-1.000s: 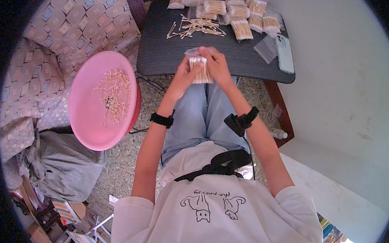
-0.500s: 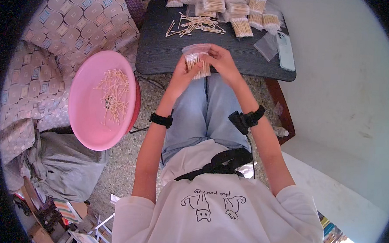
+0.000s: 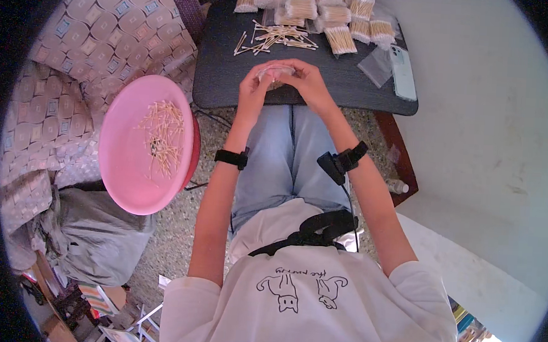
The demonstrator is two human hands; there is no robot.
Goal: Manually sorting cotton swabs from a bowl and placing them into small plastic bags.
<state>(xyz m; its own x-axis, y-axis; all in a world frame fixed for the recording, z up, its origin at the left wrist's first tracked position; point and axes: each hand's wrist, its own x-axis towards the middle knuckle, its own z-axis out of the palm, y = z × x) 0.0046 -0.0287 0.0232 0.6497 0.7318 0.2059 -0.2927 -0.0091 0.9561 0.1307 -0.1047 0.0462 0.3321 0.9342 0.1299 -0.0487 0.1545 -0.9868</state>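
Observation:
Near the front edge of the dark table, a small clear plastic bag of cotton swabs [image 3: 278, 70] is held between both hands. My left hand [image 3: 252, 90] closes round its left side, thumb on the near face. Gripping the right side and top edge is my right hand [image 3: 307, 87], its fingers curled over the bag. Most of the bag's contents are hidden by the fingers. Just beyond the hands lies a loose pile of cotton swabs [image 3: 275, 38]. Several filled bags of cotton swabs [image 3: 341, 39] are heaped at the back of the table.
On the black table [image 3: 220, 75], an unfilled clear bag [image 3: 375, 67] lies beside a pale phone [image 3: 403, 75] at the right. To my left stands a pink basin [image 3: 120, 175] with loose swabs [image 3: 164, 134] in it. A white wall [image 3: 481, 120] bounds the right side.
Both hands have tilted the bag, so its swab-filled face no longer shows. My fingers have moved up to the bag's top edge and closer together.

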